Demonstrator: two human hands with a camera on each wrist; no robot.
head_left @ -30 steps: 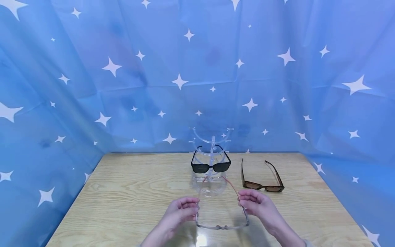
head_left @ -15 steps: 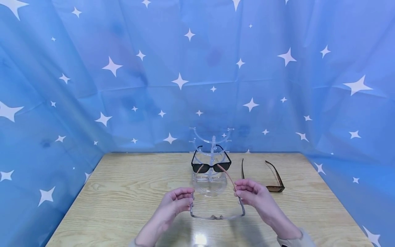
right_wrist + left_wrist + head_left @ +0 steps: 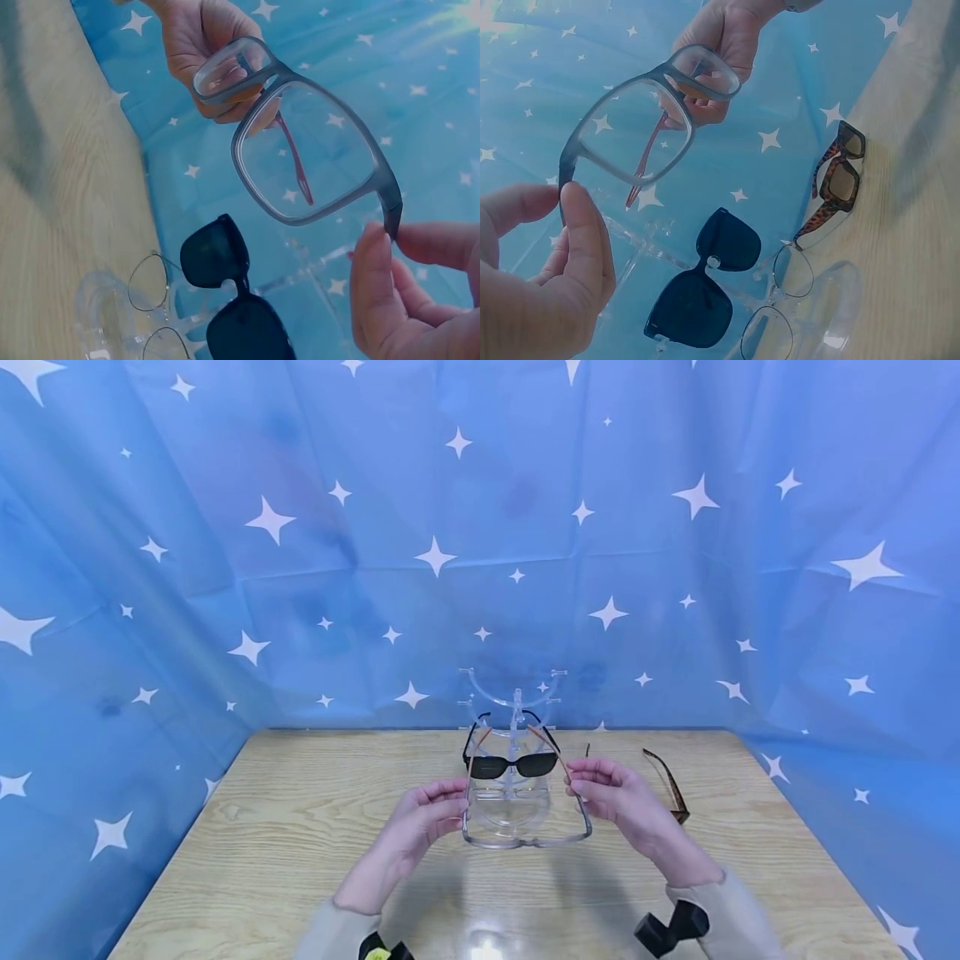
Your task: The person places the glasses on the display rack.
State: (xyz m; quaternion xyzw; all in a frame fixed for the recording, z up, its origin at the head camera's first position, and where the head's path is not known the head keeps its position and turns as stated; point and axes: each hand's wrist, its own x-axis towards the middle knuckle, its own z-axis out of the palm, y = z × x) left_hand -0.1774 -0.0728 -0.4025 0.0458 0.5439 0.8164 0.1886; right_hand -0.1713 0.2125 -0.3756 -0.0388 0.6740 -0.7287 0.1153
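Left hand (image 3: 422, 817) and right hand (image 3: 619, 797) pinch grey glasses (image 3: 527, 842); only left wrist shows tortoiseshell sunglasses' lenses (image 3: 844, 183).

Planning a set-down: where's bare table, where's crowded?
Bare: the table between its left edge and the left hand; also right of the tortoiseshell sunglasses. Crowded: centre, with display stand, black sunglasses and grey-framed glasses in left and right hand.

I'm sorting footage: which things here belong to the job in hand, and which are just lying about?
In the job:
Grey glasses, held by left hand and right hand
Stand, probably, beyond them

Apparently just there:
Brown sunglasses, on the table
Black sunglasses, on the stand
Wire glasses, on the stand
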